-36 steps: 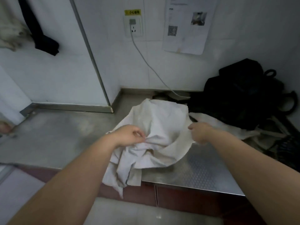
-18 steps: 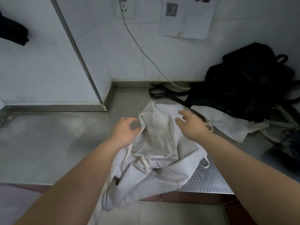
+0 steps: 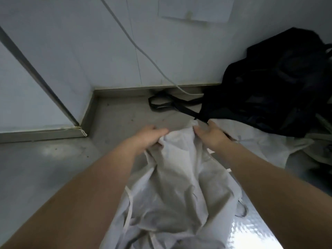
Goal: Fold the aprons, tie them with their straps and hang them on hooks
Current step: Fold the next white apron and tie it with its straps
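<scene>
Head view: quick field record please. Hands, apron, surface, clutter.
left hand: grips the apron's top edge, left side
right hand: grips the same edge, right side
apron: white, crumpled, not folded, bunched between the hands
strap: loose, untied, at the apron's left
counter: steel, under the apron
black bag: back right of the counter
second white cloth: lies in front of the bag
cable: white, runs down to the counter's back edge
</scene>
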The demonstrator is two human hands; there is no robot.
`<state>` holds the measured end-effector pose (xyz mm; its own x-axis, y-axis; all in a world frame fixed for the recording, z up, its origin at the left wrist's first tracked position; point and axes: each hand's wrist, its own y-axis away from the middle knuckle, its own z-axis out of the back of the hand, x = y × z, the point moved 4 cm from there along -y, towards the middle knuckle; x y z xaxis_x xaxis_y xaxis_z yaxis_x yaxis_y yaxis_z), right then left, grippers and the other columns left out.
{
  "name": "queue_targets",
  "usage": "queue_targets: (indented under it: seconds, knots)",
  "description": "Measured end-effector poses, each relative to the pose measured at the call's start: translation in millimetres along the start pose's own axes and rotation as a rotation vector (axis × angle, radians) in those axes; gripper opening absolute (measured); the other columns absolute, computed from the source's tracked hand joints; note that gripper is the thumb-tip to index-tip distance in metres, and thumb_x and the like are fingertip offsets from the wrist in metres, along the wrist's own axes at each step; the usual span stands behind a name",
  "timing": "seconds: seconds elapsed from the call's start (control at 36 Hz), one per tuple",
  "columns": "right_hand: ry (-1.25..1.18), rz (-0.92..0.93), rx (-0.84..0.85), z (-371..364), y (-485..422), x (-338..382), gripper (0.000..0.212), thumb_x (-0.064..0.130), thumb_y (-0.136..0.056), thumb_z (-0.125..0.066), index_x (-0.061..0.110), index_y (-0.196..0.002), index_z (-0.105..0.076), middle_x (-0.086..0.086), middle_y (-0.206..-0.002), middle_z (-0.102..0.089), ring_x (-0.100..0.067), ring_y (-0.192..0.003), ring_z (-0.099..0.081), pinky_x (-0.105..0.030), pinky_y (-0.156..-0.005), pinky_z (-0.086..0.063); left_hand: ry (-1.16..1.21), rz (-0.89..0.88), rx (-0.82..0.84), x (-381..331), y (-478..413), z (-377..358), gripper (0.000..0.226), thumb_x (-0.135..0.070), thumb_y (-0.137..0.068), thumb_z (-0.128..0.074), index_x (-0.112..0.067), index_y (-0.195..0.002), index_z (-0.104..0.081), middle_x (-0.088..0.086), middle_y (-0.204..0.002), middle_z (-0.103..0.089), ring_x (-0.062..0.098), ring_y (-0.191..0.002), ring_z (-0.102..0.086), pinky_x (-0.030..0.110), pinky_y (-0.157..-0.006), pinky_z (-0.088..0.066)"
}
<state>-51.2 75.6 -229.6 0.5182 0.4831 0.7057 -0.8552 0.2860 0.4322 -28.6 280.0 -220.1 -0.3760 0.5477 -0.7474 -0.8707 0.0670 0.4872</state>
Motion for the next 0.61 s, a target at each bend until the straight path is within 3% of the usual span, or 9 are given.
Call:
queue_targets:
  seconds: [0.06, 0.11, 0.17, 0.25, 0.31, 0.42, 0.5, 0.61]
  knots:
    - [0.0, -0.04, 0.048, -11.7, 2.1, -4.1, 0.108, 0.075, -0.064, -0.064, 0.036, -0.149, -0.008, -0.003, -0.152, -0.03, -0.03, -0.133, -0.038, -0.042, -0.107, -0.036, -0.04, 0.044, 0.144, 10.6, 10.4, -9.9, 0.089, -0.047, -0.058, -0.069, -0.009, -0.135, -0.046, -0.004, -0.131, -0.048, 0.022, -0.12, -0.052, 0.028, -0.098, -0.043]
    - [-0.024, -0.086, 0.098, -24.2, 7.0, -8.9, 0.126, 0.087, -0.036, -0.068, 0.051, -0.141, -0.009, 0.002, -0.144, -0.037, -0.027, -0.121, -0.049, -0.044, -0.099, -0.044, -0.09, 0.062, 0.215, 22.0, 16.4, -13.2, 0.102, -0.04, -0.045, -0.07, -0.017, -0.14, -0.042, -0.001, -0.134, -0.048, 0.019, -0.122, -0.051, 0.029, -0.102, -0.042]
    - [-0.167, -0.079, 0.189, -36.1, 16.6, -6.7, 0.117, 0.072, -0.048, -0.077, 0.041, -0.143, -0.015, 0.002, -0.125, -0.043, -0.02, -0.106, -0.052, -0.038, -0.092, -0.048, -0.062, 0.031, 0.217, 27.4, 20.0, -11.6, 0.096, -0.033, -0.045, -0.07, -0.018, -0.137, -0.047, 0.001, -0.13, -0.054, 0.017, -0.114, -0.055, 0.03, -0.098, -0.046]
    - [-0.27, -0.058, 0.245, -44.5, 29.6, 0.8, 0.095, 0.044, -0.072, -0.076, 0.018, -0.146, -0.023, 0.001, -0.12, -0.045, -0.02, -0.101, -0.049, -0.035, -0.087, -0.047, 0.156, -0.01, 0.134, 24.4, 30.6, -0.2, 0.048, -0.004, -0.074, -0.066, -0.01, -0.121, -0.061, 0.005, -0.103, -0.063, 0.016, -0.091, -0.06, 0.022, -0.079, -0.049]
    - [-0.278, -0.021, 0.153, -38.1, 37.0, 9.0, 0.084, 0.038, -0.075, -0.076, 0.016, -0.144, -0.032, -0.004, -0.129, -0.05, -0.02, -0.1, -0.053, -0.032, -0.086, -0.047, 0.303, -0.035, 0.073, 18.3, 37.9, 11.3, 0.027, 0.005, -0.08, -0.059, -0.01, -0.101, -0.068, 0.007, -0.083, -0.066, 0.017, -0.075, -0.06, 0.023, -0.068, -0.048]
    - [-0.345, 0.096, 0.035, -16.5, 57.5, 28.4, 0.069, 0.02, -0.077, -0.076, 0.022, -0.137, -0.04, -0.001, -0.12, -0.054, -0.02, -0.101, -0.056, -0.032, -0.085, -0.048, 0.491, -0.039, -0.012, 8.7, 53.4, 40.9, 0.022, 0.008, -0.078, -0.056, -0.011, -0.074, -0.064, 0.006, -0.061, -0.062, 0.019, -0.061, -0.059, 0.022, -0.059, -0.046]
    - [-0.341, 0.192, -0.01, -0.9, 75.1, 45.6, 0.072, 0.017, -0.075, -0.076, 0.026, -0.136, -0.04, 0.0, -0.122, -0.051, -0.021, -0.105, -0.055, -0.035, -0.088, -0.05, 0.55, -0.022, -0.01, 1.1, 72.0, 57.6, 0.022, 0.008, -0.075, -0.058, -0.01, -0.063, -0.062, 0.011, -0.065, -0.057, 0.023, -0.06, -0.056, 0.026, -0.06, -0.045]
    - [-0.421, 0.259, 0.035, 14.3, 111.8, 64.6, 0.061, 0.017, -0.072, -0.078, 0.024, -0.126, -0.051, -0.003, -0.115, -0.056, -0.024, -0.1, -0.059, -0.042, -0.086, -0.054, 0.571, 0.028, 0.059, -9.5, 116.1, 67.9, 0.004, -0.01, -0.08, -0.064, -0.009, -0.076, -0.064, 0.011, -0.076, -0.062, 0.024, -0.069, -0.06, 0.032, -0.07, -0.051]
